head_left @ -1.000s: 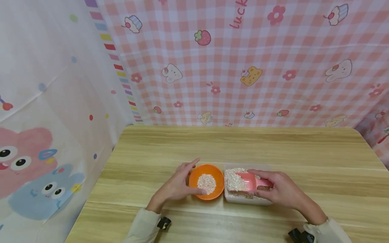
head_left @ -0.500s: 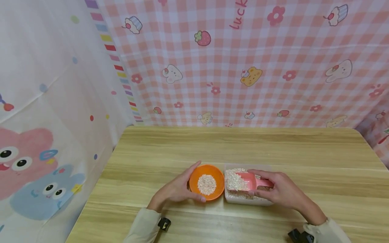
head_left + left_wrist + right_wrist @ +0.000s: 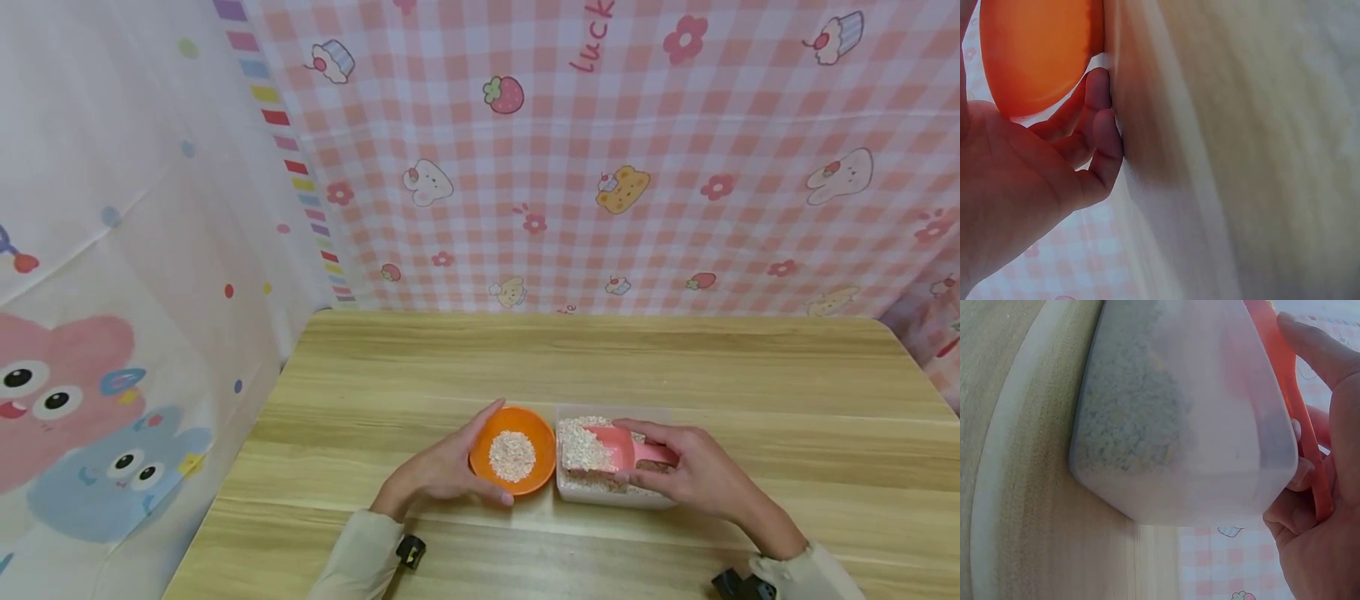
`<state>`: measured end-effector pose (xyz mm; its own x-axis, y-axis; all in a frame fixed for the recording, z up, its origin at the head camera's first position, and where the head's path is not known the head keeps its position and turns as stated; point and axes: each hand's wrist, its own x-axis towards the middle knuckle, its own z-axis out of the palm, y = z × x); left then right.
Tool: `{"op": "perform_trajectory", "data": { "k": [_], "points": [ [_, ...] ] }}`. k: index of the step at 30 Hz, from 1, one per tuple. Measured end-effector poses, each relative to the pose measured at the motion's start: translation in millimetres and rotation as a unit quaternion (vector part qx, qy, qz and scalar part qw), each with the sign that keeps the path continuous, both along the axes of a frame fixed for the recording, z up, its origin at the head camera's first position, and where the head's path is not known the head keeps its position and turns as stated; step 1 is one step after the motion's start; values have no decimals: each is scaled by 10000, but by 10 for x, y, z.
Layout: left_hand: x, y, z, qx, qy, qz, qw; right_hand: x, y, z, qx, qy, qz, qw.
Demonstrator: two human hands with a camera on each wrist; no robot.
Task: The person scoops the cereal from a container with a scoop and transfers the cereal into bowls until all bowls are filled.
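- Step in hand, by my read: scooping pale flakes (image 3: 583, 450) out of the clear tub (image 3: 615, 498), with the orange bowl (image 3: 544, 460) the likely receiver.
- Right hand (image 3: 693, 467): fingers clamped on the handle of the pink scoop (image 3: 621, 450), thumb on one side, others opposite. Grip looked firm enough.
- Scoop lay low over the tub, mouth toward the bowl, heaped at the front. Handle sat by the tub's rim, so a straight lift clear of the rim seemed safer than dragging across.
- Load looked loose and piled past the lip; levelling it or giving a small shake over the tub would have cut spills.
- Left hand (image 3: 442, 470): thumb and fingers spread apart from each other but curved round the bowl's outer side. How hard they pressed, could not tell. Light steadying was probably enough.
- Bowl stood upright on the tabletop (image 3: 450, 350), just beside the tub; whether the two touched, could not tell. A small pile (image 3: 512, 456) lay in its middle, with bare wall around.
- Good pour would have needed a level carry, the scoop's lip over the bowl's middle, then a slow wrist tilt; fast tipping risked scatter.
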<state>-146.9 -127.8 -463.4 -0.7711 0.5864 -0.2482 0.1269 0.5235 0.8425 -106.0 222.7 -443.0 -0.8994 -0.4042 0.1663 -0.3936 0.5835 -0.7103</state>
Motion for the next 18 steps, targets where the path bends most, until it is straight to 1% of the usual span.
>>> {"op": "perform_trajectory", "data": {
  "k": [10, 18],
  "points": [
    [5, 25, 13, -74, -66, 46, 9999, 5, 16, -8, -278, -92, 132, 9995],
    [-17, 30, 4, -131, -81, 60, 9999, 7, 15, 6, -455, -99, 242, 9986]
  ]
}}
